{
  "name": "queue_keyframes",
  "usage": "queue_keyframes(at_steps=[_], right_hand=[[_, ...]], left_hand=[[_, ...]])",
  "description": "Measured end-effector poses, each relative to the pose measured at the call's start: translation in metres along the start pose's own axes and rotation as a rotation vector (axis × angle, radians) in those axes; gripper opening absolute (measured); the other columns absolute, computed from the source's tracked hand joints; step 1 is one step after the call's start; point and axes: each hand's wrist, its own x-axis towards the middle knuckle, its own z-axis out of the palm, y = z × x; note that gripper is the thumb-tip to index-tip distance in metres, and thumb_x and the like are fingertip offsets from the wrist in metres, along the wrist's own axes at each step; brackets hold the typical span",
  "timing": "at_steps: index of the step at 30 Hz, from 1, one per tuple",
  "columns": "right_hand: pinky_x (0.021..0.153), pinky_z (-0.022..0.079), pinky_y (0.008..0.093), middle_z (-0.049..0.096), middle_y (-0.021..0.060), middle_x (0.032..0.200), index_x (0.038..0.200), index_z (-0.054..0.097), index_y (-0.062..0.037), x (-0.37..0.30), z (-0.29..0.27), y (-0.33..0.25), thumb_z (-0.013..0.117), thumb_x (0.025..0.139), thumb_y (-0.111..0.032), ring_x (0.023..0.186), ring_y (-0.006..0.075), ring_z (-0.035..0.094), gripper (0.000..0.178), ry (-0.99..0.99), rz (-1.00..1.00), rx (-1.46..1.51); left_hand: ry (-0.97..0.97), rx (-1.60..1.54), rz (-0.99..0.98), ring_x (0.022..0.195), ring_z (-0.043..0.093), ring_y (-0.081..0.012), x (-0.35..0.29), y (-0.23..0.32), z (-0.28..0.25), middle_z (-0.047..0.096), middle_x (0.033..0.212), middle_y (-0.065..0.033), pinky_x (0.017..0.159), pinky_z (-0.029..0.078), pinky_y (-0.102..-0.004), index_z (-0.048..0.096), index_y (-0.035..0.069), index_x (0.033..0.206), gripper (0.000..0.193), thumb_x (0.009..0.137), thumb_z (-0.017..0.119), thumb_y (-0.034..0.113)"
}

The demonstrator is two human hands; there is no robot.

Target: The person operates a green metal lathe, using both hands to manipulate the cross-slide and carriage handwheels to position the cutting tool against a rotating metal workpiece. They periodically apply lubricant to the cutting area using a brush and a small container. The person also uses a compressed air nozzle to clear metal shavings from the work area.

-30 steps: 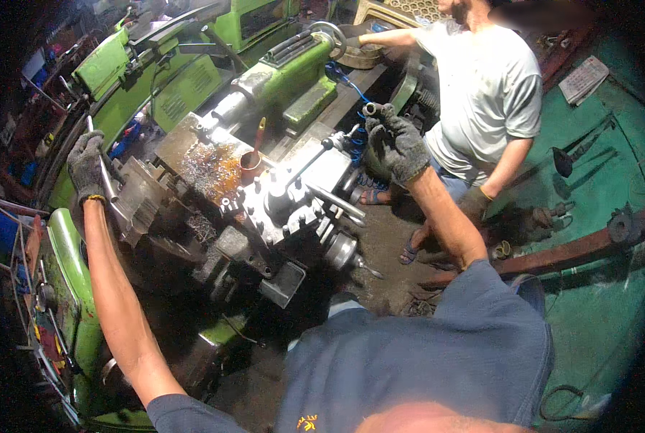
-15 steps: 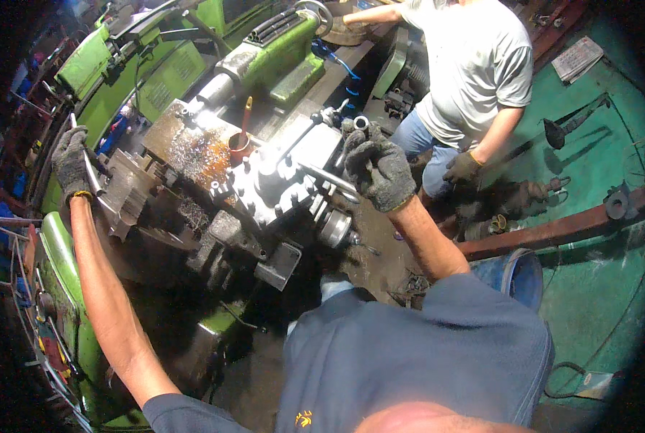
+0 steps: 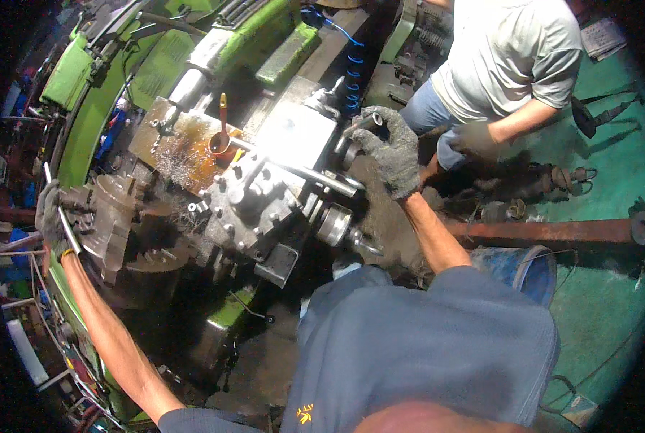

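At the far left, my gloved left hand (image 3: pixel 50 216) is closed around a slim metal rod (image 3: pixel 70 232), beside the lathe chuck (image 3: pixel 113 206) and its stepped jaws. My gloved right hand (image 3: pixel 393 155) is closed on a short metal tube (image 3: pixel 364 125) whose hollow end points away from me. That hand is just right of the lathe's tool post (image 3: pixel 244 193), a block studded with bolts. A long bright bar (image 3: pixel 315 177) reaches from the tool post toward my right hand. A small cup (image 3: pixel 220 143) with a brush (image 3: pixel 223 112) in it stands behind the tool post.
Metal chips lie on an oily plate (image 3: pixel 185 151) near the cup. The green lathe tailstock (image 3: pixel 261 43) is at the back. A person in a light shirt (image 3: pixel 513 50) stands at right, a gloved hand lowered. A rusty beam (image 3: pixel 539 232) and a blue drum (image 3: pixel 535 274) are at right.
The view has shifted. My left hand with the rod has moved away from the chuck, toward the left and nearer me. My right hand has turned, showing more of the tube.
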Motion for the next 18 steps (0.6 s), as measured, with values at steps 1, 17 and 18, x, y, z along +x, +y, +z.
queue_keyframes(at_steps=[1, 17, 18], right_hand=[[0.063, 0.057, 0.0275, 0.069, 0.0070, 0.099, 0.114, 0.062, -0.0054, 0.004, -0.006, 0.004, 0.076, 0.083, -0.003, 0.080, 0.0144, 0.068, 0.035, 0.009, -0.091, -0.190], [0.080, 0.052, 0.0333, 0.066, 0.0070, 0.091, 0.098, 0.071, -0.0068, 0.037, -0.017, 0.040, 0.083, 0.068, -0.011, 0.088, 0.0203, 0.065, 0.032, -0.018, -0.289, -0.485], [0.079, 0.052, 0.0337, 0.066, 0.0075, 0.091, 0.098, 0.071, -0.0072, 0.033, -0.020, 0.038, 0.083, 0.068, -0.011, 0.087, 0.0209, 0.065, 0.032, -0.008, -0.271, -0.494]], left_hand=[[0.016, -0.032, -0.012, 0.085, 0.062, -0.0104, -0.001, 0.001, 0.003, 0.068, 0.097, -0.0032, 0.082, 0.050, -0.0233, 0.067, -0.003, 0.116, 0.026, 0.094, 0.058, 0.008], [-0.004, 0.358, 0.291, 0.061, 0.068, -0.0246, -0.014, 0.019, -0.002, 0.067, 0.100, -0.0101, 0.042, 0.058, -0.0377, 0.062, 0.009, 0.125, 0.035, 0.094, 0.056, 0.026], [-0.040, 0.203, 0.103, 0.059, 0.068, -0.0259, -0.014, 0.028, 0.021, 0.067, 0.100, -0.0121, 0.041, 0.058, -0.0378, 0.059, 0.009, 0.127, 0.038, 0.095, 0.056, 0.027]])
